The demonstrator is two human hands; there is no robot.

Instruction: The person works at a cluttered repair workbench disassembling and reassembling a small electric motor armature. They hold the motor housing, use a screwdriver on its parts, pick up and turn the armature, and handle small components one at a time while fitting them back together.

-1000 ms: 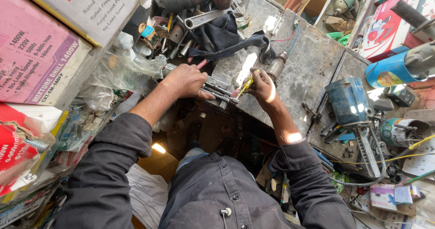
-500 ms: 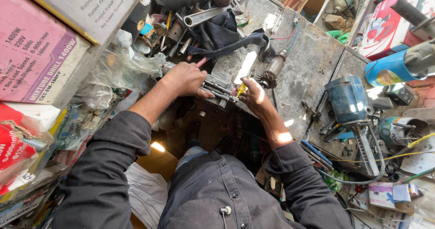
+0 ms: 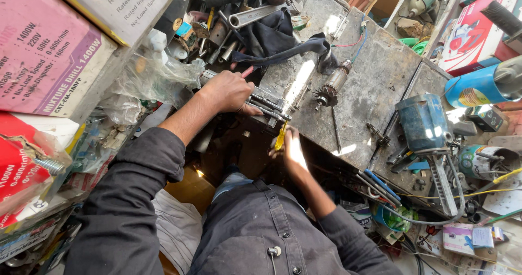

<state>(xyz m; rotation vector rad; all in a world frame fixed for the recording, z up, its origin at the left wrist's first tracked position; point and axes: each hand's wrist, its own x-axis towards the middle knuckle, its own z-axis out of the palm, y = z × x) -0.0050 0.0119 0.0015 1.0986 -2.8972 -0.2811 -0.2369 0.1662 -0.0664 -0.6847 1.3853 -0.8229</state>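
I see my right hand (image 3: 291, 147) closed on a yellow-handled screwdriver (image 3: 280, 137), its tip hidden, at the near edge of the scuffed metal bench (image 3: 375, 84). Just beyond, my left hand (image 3: 228, 91) grips a steel part (image 3: 269, 105), its shape unclear. Farther along the bench lies 1 ribbed motor armature (image 3: 333, 83).

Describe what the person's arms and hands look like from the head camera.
Both hands are bare: no gloves, rings or watch that I can see. The left hand and right hand come out of long dark grey sleeves, pushed back to bare the forearms. The cloth looks dusty and worn.
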